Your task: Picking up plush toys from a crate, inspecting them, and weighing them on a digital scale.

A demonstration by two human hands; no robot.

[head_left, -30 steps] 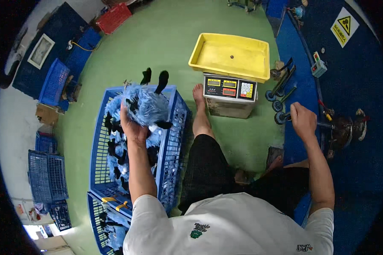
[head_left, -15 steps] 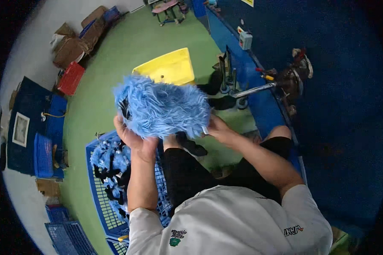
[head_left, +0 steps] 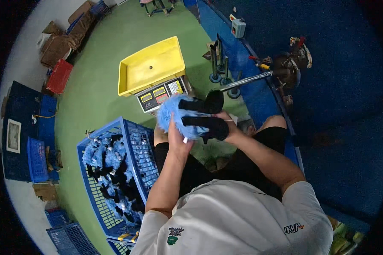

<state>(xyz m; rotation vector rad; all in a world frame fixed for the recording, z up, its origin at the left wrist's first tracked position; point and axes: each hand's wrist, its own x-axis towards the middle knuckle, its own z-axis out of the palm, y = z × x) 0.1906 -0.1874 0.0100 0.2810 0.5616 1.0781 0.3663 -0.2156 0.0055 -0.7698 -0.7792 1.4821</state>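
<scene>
Both my hands hold a blue furry plush piece (head_left: 170,112) in front of my lap, its long black limbs (head_left: 204,123) stretching to the right. My left hand (head_left: 179,139) is closed around the near side of the blue fur, next to a small white tag. At the far ends of the limbs, my right hand (head_left: 230,127) is closed on the plush, its fingers partly hidden behind it. Just beyond, a metal tube (head_left: 247,80) reaches out from the machine, its tip at or behind one black limb; whether they touch I cannot tell.
A blue basket (head_left: 127,170) full of similar blue and black plush pieces stands at my left. Ahead, a yellow tray (head_left: 151,68) sits on a digital scale (head_left: 157,97). A blue panel (head_left: 259,97) with a grey switch box (head_left: 238,29) runs along the right.
The plush has been turned, so its black limbs now show and point right. My left hand has moved right, closer to my right hand. The tray and scale have come into fuller view.
</scene>
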